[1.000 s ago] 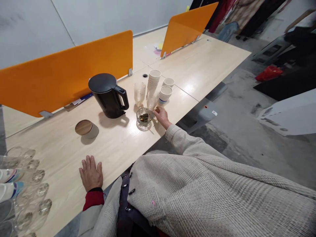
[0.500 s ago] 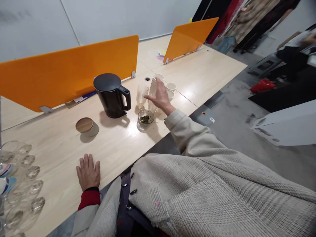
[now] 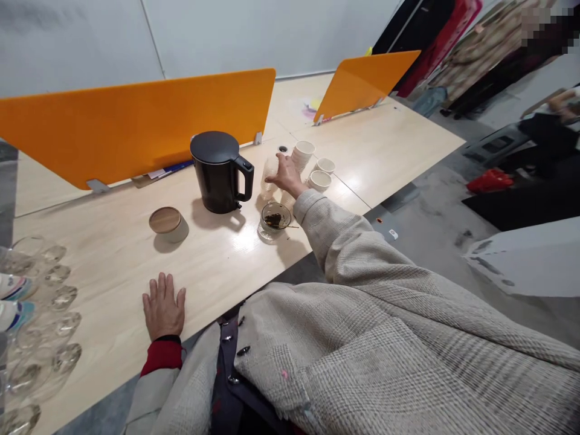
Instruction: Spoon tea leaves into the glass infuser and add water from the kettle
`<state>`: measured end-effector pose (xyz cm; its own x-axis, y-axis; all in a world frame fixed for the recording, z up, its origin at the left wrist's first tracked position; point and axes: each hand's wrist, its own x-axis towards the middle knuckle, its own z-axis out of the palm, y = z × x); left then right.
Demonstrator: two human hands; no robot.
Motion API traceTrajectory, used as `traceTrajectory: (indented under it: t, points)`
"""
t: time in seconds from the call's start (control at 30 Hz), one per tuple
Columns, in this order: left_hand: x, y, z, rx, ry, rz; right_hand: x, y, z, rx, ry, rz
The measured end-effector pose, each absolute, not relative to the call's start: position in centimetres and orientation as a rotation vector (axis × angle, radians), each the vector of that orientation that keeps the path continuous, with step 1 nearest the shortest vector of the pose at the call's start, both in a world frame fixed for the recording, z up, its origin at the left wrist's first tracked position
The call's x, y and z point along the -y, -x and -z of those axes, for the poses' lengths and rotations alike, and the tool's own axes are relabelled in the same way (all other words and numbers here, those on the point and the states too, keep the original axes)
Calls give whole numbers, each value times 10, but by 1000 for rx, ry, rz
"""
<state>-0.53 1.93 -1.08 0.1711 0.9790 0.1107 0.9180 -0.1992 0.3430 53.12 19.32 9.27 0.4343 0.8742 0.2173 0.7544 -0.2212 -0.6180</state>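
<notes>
My right hand reaches over the table to a clear ribbed cup. Its thumb and fingers are apart and curved at the cup's upper part; whether they touch it I cannot tell. A glass bowl with dark tea leaves and a thin stick stands just in front of that hand. Behind it rises a stack of white paper cups, with two more white cups to the right. My left hand lies flat on the table with its fingers spread, holding nothing.
A black electric kettle stands left of the cups. Nearer me is a pale jar with a wooden lid. Several clear glasses crowd the left edge. Orange dividers cross the table. People show at the far right.
My right hand has come down and left from over the white cup stack to the clear cup, its fingers more bent. My left hand stays flat. The view has shifted slightly.
</notes>
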Motion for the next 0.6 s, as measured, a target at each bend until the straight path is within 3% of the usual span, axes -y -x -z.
traceTrajectory:
  t: [0.6]
  points:
    - [-18,3,7,-1858,-2251,-460,-180,-517,-107,1426,2060,-147]
